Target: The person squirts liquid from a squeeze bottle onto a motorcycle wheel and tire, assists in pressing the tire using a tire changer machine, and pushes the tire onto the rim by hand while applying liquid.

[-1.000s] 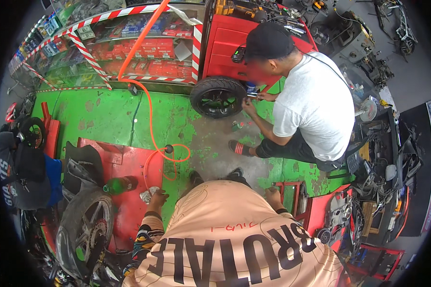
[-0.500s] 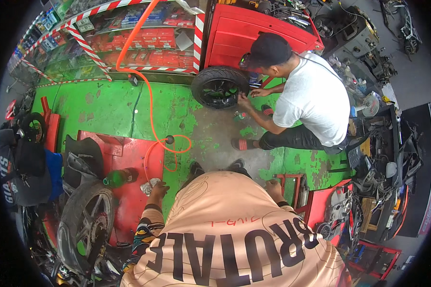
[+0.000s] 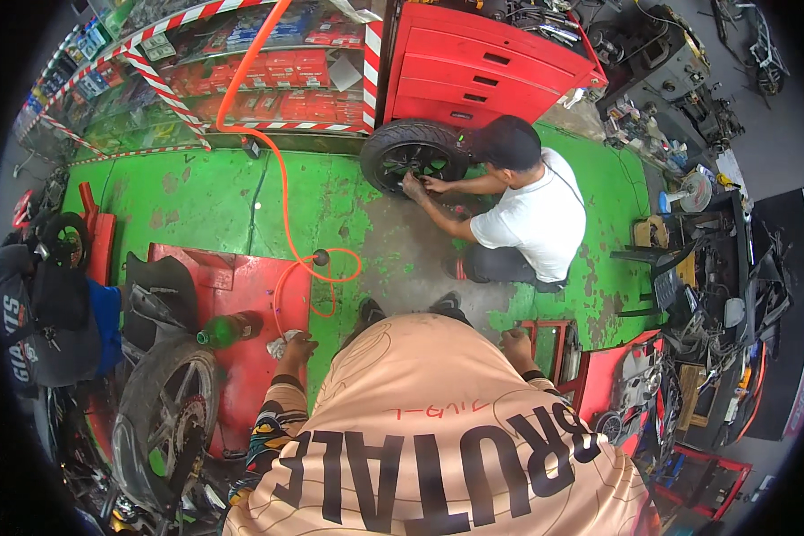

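My left hand [image 3: 300,350] hangs beside my belly, closed around a crumpled whitish rag [image 3: 279,347]. Below the rag is a red metal platform [image 3: 263,295], where a green bottle [image 3: 219,333] lies. On my other side, my right hand [image 3: 515,345] hangs with its fingers curled; nothing shows in them. Ahead, a person in a white shirt [image 3: 540,219] squats by a motorcycle wheel with a black tyre [image 3: 389,137]. Both of that person's hands [image 3: 417,186] are at the wheel's hub.
An orange air hose [image 3: 283,192] runs down and coils on the platform. A motorcycle's rear wheel [image 3: 143,402] stands at the left. Behind the squatting person are a red tool cabinet [image 3: 447,67] and a glass display case [image 3: 205,116]. A red metal frame [image 3: 533,330] is near my right hand.
The other person has squatted lower, with the body shifted left, and brought both hands to the wheel's hub. My hands have hardly moved, and the rag stays in my left hand.
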{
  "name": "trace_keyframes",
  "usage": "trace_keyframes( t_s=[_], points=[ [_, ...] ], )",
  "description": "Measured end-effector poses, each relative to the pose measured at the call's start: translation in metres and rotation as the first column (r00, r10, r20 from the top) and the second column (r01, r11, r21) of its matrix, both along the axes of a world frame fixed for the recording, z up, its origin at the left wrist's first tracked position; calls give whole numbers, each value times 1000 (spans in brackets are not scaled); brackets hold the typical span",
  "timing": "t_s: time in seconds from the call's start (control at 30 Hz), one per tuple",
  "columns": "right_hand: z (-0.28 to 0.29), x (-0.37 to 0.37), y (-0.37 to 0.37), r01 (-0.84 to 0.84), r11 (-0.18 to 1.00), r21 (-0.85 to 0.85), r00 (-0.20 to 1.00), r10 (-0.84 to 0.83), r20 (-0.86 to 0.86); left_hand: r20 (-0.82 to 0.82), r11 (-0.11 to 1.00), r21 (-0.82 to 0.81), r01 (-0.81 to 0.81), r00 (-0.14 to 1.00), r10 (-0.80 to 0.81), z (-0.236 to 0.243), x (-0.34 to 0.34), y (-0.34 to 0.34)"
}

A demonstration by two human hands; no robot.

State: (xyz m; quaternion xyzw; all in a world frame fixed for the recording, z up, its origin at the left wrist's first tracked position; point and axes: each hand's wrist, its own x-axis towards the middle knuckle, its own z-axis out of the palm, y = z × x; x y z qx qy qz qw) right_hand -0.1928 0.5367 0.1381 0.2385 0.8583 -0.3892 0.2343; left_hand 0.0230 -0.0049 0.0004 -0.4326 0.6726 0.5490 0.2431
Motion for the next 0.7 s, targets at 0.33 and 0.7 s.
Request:
trace_keyframes(
  t_s=[0.33,0.7],
  points=[
    [-8,6,5,5,1000,17,1000,-5,0,-48,997,75,-31,998,35,-8,4,-3],
    [-37,12,14,23,999,-26,1000,-24,-13,-239,945,-128,300,916,-323,18,-4,-12]
  ],
)
